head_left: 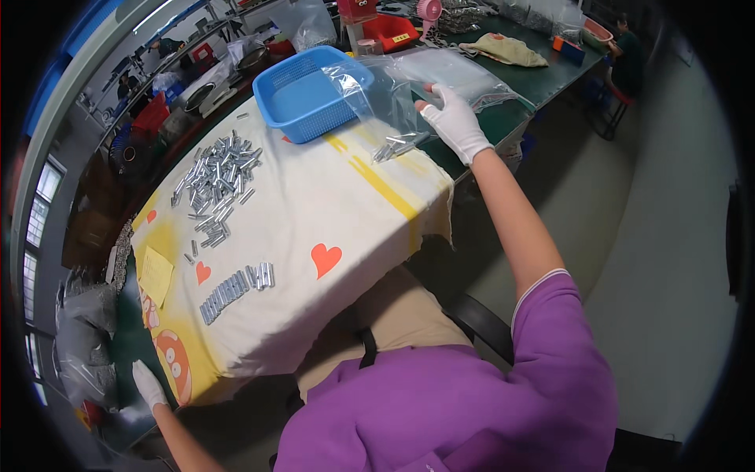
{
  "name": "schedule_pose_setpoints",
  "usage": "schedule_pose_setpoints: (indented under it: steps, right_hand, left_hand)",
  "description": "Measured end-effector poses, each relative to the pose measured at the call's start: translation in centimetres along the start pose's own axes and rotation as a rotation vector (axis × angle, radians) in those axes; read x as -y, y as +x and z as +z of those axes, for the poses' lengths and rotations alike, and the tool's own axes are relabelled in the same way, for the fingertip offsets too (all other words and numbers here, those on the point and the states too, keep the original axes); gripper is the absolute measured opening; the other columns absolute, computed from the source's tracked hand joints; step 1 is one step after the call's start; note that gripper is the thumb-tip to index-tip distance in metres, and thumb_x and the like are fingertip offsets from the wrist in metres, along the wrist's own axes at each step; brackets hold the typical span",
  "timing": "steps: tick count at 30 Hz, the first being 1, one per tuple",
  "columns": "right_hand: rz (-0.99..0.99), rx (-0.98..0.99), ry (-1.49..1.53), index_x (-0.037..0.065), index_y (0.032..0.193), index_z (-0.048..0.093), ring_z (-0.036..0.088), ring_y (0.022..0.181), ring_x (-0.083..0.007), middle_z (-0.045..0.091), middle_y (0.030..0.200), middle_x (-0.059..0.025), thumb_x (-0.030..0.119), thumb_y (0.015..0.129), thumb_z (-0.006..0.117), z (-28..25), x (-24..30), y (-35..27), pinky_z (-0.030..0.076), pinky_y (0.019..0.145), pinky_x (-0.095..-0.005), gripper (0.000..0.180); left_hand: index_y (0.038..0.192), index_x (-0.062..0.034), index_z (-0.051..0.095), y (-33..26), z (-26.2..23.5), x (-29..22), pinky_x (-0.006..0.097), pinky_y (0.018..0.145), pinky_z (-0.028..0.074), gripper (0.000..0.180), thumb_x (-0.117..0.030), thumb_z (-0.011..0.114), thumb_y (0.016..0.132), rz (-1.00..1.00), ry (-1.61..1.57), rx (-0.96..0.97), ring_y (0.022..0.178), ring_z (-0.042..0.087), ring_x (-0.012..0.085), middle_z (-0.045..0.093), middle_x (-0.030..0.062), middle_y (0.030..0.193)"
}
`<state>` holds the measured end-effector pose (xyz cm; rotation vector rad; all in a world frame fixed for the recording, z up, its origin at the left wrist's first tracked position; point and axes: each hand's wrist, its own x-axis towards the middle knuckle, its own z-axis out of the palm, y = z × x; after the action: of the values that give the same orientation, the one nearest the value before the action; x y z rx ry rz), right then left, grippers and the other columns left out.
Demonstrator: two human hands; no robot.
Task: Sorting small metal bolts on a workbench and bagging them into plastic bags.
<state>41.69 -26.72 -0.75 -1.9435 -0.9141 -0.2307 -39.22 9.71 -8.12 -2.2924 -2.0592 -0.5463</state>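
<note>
A clear plastic bag [381,98] is at twelve o'clock, its lower end with a few metal cylinders [395,147] inside. At one o'clock, the gloved right hand [454,124] reaches the bag's edge, bare fingertips and thumb narrowly spaced; I cannot tell whether they pinch the plastic. A blue basket [308,128] sits just beside the bag at eleven o'clock. A loose pile of metal cylinders [219,175] lies at ten o'clock on the white and yellow cloth [377,224], and a neat row of cylinders [230,293] at eight. Farther out at eight, the gloved left hand [149,385] is by the green table [130,334], fingers extended; its palm is hidden, so I cannot tell its grip. A yellow paper [156,275] lies at nine o'clock, and flat clear bags [464,75] at one.
</note>
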Motion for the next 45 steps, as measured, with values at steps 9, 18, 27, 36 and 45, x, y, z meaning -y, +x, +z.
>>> schedule_pose_setpoints:
  steps: [9, 18, 27, 36, 45]
  right_hand:
    - [0.292, 0.181, 0.12, -0.003, 0.145, 0.043, 0.054, 0.127, -0.0327, 0.054, 0.139, -0.0235, 0.055, 0.084, 0.07, 5.1, -0.2, 7.8, 0.043, 0.104, -0.0367, 0.088]
    - [-0.291, 0.464, 1.103, 0.004, 0.1, 0.063, 0.063, 0.1, -0.0115, 0.06, 0.096, 0.0017, 0.02, 0.096, 0.068, 0.0, 5.5, 5.5, 0.052, 0.091, -0.0246, 0.017]
    - [-0.25, 0.602, 1.068, 0.002, 0.098, 0.067, 0.062, 0.094, -0.0104, 0.065, 0.097, -0.0016, 0.019, 0.093, 0.071, 2.3, 12.8, 2.6, 0.051, 0.09, -0.0242, 0.018]
    - [0.091, 0.229, 0.623, 0.001, 0.107, 0.065, 0.066, 0.096, -0.0172, 0.067, 0.106, -0.0086, 0.001, 0.09, 0.061, 4.0, 8.0, -4.4, 0.053, 0.086, -0.0302, 0.018]
    - [-0.401, 0.601, 0.095, 0.006, 0.096, 0.067, 0.062, 0.104, -0.0337, 0.065, 0.113, -0.0137, 0.017, 0.071, 0.076, 3.4, 9.0, -6.2, 0.049, 0.092, -0.0388, 0.029]
  left_hand:
    - [0.131, 0.0114, 0.052, -0.7, -0.9, -1.5, 0.038, 0.115, 0.033, 0.054, -0.033, 0.038, 0.105, -0.001, -0.014, -0.003, 0.133, 0.047, 0.0368, 0.052, 0.026, 0.141]
    - [0.135, 0.0082, 0.051, -0.5, -1.5, 0.4, 0.036, 0.114, 0.034, 0.053, -0.034, 0.039, 0.106, -0.072, -0.169, -0.122, 0.132, 0.049, 0.033, 0.053, 0.022, 0.141]
    - [0.148, 0.0009, 0.037, -8.6, -7.2, -33.9, 0.042, 0.114, 0.033, 0.081, -0.061, 0.048, 0.097, 0.553, -1.093, 0.045, 0.133, 0.049, 0.0301, 0.047, 0.017, 0.148]
    - [0.151, -0.0006, 0.03, -11.3, -6.7, -52.6, 0.025, 0.075, 0.051, 0.074, -0.02, 0.067, 0.09, 0.462, -1.19, 0.564, 0.088, 0.065, 0.0149, 0.062, 0.0113, 0.116]
    - [0.143, -0.0009, 0.043, -9.5, -4.7, -53.2, 0.022, 0.057, 0.045, 0.059, -0.012, 0.067, 0.091, 0.289, -1.216, 0.465, 0.062, 0.052, 0.0068, 0.059, 0.0011, 0.081]
